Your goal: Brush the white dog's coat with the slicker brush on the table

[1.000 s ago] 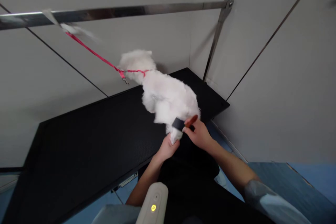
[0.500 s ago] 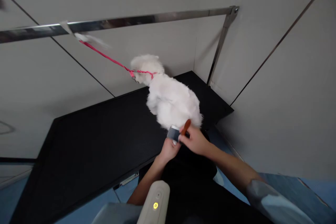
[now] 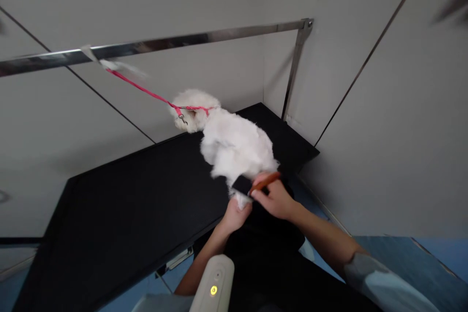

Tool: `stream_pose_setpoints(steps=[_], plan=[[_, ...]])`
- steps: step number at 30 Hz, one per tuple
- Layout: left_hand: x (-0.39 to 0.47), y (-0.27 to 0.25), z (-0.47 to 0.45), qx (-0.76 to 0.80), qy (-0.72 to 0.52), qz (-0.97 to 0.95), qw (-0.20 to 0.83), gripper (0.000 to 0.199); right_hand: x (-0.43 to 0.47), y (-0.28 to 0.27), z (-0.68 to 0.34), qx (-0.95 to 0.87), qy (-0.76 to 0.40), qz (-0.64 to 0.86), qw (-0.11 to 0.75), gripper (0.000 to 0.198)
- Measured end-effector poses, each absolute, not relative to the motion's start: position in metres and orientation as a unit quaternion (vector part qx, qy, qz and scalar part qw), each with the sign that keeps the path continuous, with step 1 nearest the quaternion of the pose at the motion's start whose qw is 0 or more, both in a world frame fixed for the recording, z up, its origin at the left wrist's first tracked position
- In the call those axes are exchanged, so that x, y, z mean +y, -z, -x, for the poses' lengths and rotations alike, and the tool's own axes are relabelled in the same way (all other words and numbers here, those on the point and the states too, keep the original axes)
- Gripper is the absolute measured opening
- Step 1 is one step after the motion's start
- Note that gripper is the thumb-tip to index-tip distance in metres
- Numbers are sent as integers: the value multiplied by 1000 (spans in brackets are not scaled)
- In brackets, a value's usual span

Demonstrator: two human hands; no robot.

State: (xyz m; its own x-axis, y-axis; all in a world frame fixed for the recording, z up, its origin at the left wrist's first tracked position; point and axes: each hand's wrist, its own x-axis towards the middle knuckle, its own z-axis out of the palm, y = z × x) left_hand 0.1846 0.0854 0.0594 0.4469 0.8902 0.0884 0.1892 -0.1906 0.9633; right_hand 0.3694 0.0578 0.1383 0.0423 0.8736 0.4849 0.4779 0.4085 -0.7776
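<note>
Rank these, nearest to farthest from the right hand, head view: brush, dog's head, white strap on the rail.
1. Brush, gripped in the right hand.
2. Dog's head, beyond, leftward.
3. White strap, farther left, up on the rail.

No text, brand or number readable; lit yellow round mark [image 3: 214, 290] on white device [image 3: 210, 273].

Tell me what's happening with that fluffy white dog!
A person's left hand is holding the white dog by a hind leg, low down. The right hand holds a brush with an orange-brown handle, its dark head at that leg's fur. The dog is on a black table, and a pinkish-red leash runs from its neck up toward a metal bar.
</note>
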Motion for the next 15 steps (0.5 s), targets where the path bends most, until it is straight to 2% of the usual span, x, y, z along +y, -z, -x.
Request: stream_pose_setpoints(steps=[2, 6, 10, 13, 15], plan=[[85, -62, -183, 397, -344, -683, 507, 24, 57, -140, -367, -672, -226, 514, 483, 9], [94, -62, -187, 402, -355, -666, 518, 27, 57, -145, -368, -626, -135, 556, 530, 9], [93, -59, -185, 365, -315, -687, 544, 20, 58, -145, -374, -655, -231, 550, 464, 8], [81, -57, -176, 341, -317, -716, 519, 13, 57, -136, -372, -575, -160, 593, 541, 10], [75, -58, -169, 348, -329, -716, 507, 17, 59, -127, -369, -580, -196, 559, 559, 16]])
